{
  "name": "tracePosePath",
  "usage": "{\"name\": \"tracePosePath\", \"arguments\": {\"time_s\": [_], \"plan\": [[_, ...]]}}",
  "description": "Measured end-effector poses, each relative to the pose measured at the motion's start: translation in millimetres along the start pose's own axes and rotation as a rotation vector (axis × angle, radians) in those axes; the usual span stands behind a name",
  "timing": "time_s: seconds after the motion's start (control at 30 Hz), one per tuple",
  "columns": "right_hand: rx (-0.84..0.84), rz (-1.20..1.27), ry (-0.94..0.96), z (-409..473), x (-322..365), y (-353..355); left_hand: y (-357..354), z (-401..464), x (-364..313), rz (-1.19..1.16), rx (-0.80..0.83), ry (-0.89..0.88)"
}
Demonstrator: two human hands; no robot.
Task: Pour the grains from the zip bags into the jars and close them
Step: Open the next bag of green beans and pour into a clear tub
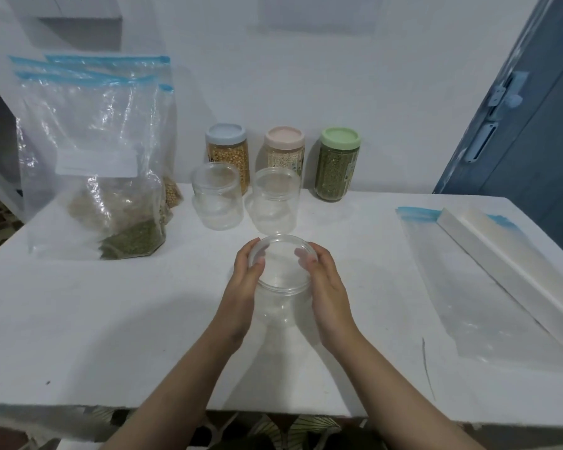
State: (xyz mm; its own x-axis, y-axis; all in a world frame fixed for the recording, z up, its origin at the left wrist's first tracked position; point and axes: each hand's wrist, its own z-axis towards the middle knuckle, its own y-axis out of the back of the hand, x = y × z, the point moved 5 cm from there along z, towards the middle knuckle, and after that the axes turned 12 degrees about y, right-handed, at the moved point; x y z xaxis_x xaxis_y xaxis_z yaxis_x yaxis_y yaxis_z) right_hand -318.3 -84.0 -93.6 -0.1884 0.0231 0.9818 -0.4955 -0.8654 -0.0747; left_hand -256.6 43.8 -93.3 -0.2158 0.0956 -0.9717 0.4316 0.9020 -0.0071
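Note:
An empty clear jar (pixel 281 271) without a lid stands upright at the middle of the white table (pixel 111 319). My left hand (pixel 246 287) grips its left side and my right hand (pixel 325 287) grips its right side, thumbs near the rim. Behind it stand two more empty clear jars (pixel 216 198) (pixel 273 203). At the back are three closed jars: a blue-lidded one (pixel 228 154) with yellow grain, a pink-lidded one (pixel 285 151) with pale grain, and a green-lidded one (pixel 337 164) with green grain. Several zip bags (pixel 95 157) with grains stand at the left.
An empty flat zip bag (pixel 488 303) lies at the right of the table under a long white box (pixel 507 254). A blue door (pixel 527 125) is at the far right. The wall runs right behind the jars.

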Motion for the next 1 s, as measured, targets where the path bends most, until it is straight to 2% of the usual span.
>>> {"name": "tracePosePath", "arguments": {"time_s": [0.2,0.33,0.5,0.67,0.83,1.0], "plan": [[0.02,-0.021,-0.117,14,-6,-14,18,12,-3,-0.076,0.06,0.005],[0.031,0.004,-0.042,11,-9,-21,31,15,-5,-0.029,0.021,-0.027],[0.188,-0.041,0.047,0,-7,-24,37,9,-2,0.048,-0.067,-0.088],[0.054,-0.049,0.049,5,-6,-15,40,8,7,-0.065,-0.013,-0.049],[0.232,-0.18,0.096,-6,-5,-26,48,8,10,-0.077,0.032,-0.053],[0.117,-0.106,0.08,-5,-9,-21,53,8,10,-0.084,0.055,-0.044]]}}
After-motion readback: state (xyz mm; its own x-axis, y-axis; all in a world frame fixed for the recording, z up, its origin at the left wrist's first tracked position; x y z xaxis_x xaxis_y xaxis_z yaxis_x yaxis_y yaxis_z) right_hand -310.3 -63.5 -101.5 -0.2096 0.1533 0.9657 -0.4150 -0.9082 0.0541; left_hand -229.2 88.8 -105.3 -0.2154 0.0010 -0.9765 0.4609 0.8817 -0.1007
